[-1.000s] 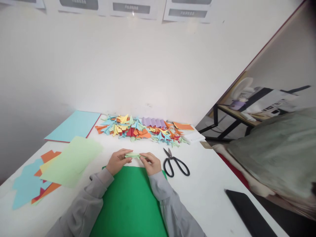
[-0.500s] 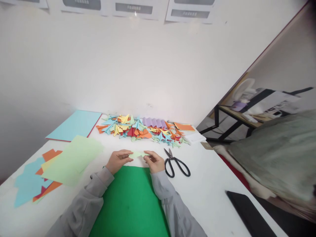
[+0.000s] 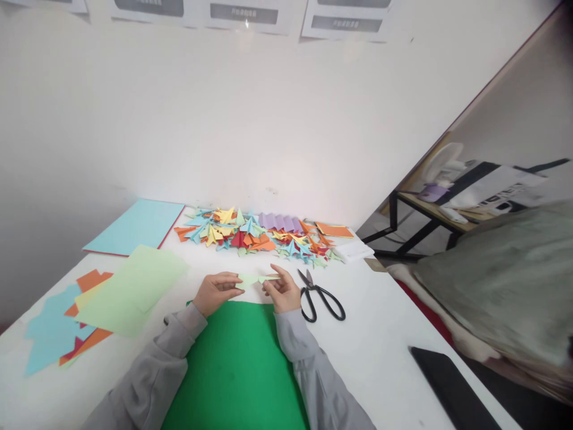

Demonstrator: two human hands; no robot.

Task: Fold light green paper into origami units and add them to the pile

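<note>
Between my hands is a small piece of light green paper (image 3: 248, 279), just past the far edge of a green sheet (image 3: 239, 364). My left hand (image 3: 218, 292) pinches its left end between thumb and fingers. At the right end, my right hand (image 3: 283, 290) grips the paper with the thumb and lower fingers, its index finger lifted. The folds in the piece are too small to make out. Black-handled scissors (image 3: 329, 300) lie with blades parted, close to the right of my right hand.
Folded paper planes (image 3: 250, 239) in many colours lie along the wall, with a pleated purple paper (image 3: 281, 223) among them. Loose coloured sheets (image 3: 129, 292) and a light blue sheet (image 3: 138, 226) lie left. A black flat object (image 3: 452, 388) is at right, near a person's clothing (image 3: 501, 286).
My right hand has shifted slightly right, and its index finger has risen off the paper. The left hand keeps its pinch in nearly the same place.
</note>
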